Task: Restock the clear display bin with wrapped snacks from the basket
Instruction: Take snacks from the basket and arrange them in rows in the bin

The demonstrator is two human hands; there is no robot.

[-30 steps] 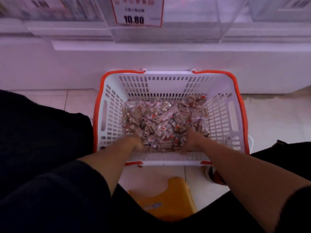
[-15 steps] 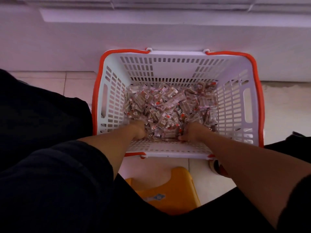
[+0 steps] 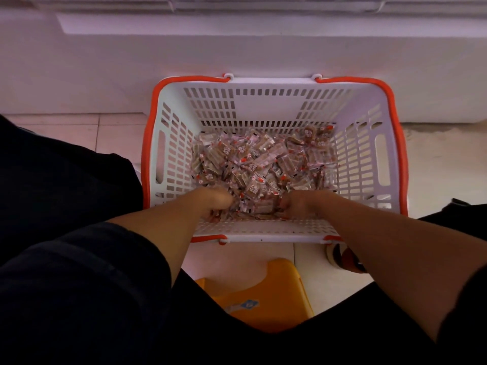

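A: Where do the hands sit?

B: Both are down in the basket (image 3: 274, 100), at its near wall. The left hand (image 3: 214, 200) is buried in the near-left part of the snacks (image 3: 263, 164), fingers curled under into the wrappers. The right hand (image 3: 299, 204) does the same at the near-right. They stand apart, with a small heap of packets between them.

A: Are they gripping anything?

B: It looks so; each seems to close on a clutch of snacks, though the fingertips are hidden in the pile, so how much each hand holds cannot be told.

A: And the rest of the snacks?

B: They lie loose over the basket floor, from the far wall to the near one, thicker toward the far-right corner. The basket stands on the floor (image 3: 79, 127), its far rim touching or just short of a white cabinet base (image 3: 237, 48).

A: Which step is this?

B: The scoop, judging by the pose: gathering a load from the basket. Plenty of stock is left, so the task seems far from finished.

A: The bin?

B: Not in view; only the shelf edge (image 3: 263, 1) shows at the top.

A: So the next move?

B: Probably to bring the hands together under the heap, lift it clear of the basket rim without shedding packets, and carry it upward. Slick wrappers slide easily, so a cupped, closed hold would serve best.
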